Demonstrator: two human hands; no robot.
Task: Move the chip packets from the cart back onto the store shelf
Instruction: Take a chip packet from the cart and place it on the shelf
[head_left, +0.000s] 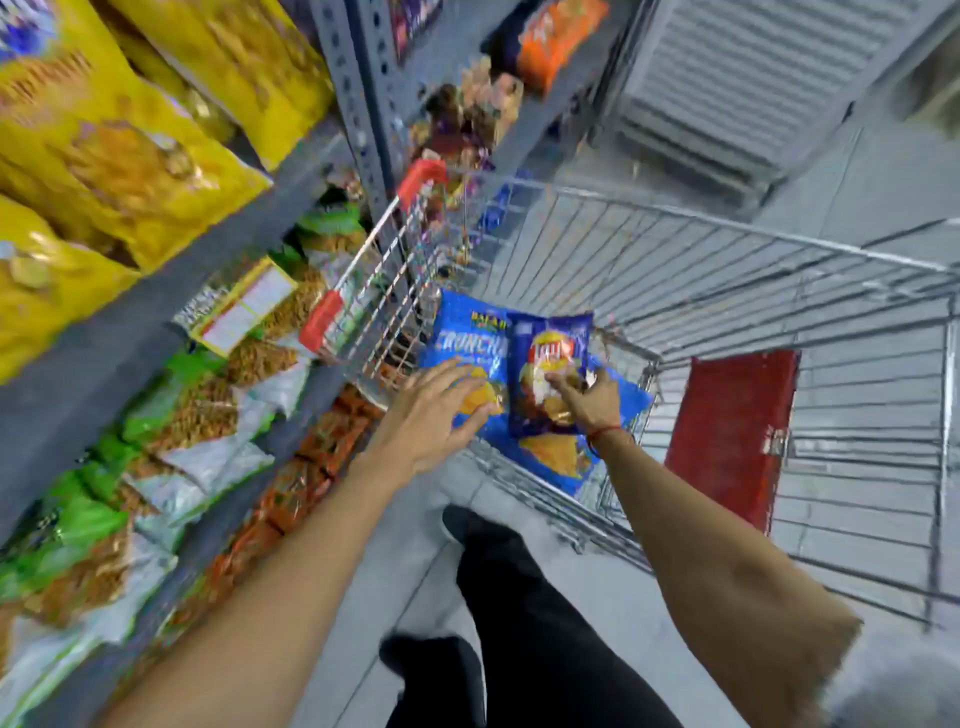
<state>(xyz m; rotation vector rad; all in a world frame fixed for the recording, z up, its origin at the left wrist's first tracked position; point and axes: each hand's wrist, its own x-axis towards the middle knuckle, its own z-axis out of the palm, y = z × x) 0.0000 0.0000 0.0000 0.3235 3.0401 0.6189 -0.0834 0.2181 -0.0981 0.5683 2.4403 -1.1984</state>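
Note:
A wire shopping cart (727, 249) stands to the right of the store shelf (171, 291). In its near corner lies a light blue chip packet (462, 338). A smaller dark blue chip packet (545, 364) rests on top of it. My right hand (587, 400) pinches the dark blue packet near its middle. My left hand (447, 410) hovers with fingers spread over the lower left of the light blue packet, touching or just above it. Another blue packet (561, 457) shows beneath both.
The shelf on the left carries yellow packets (104, 156) up top, green and white snack bags (156, 441) below and orange packs lower down. A red flap (727, 431) sits in the cart's seat. My legs in dark trousers (519, 597) stand on the grey floor.

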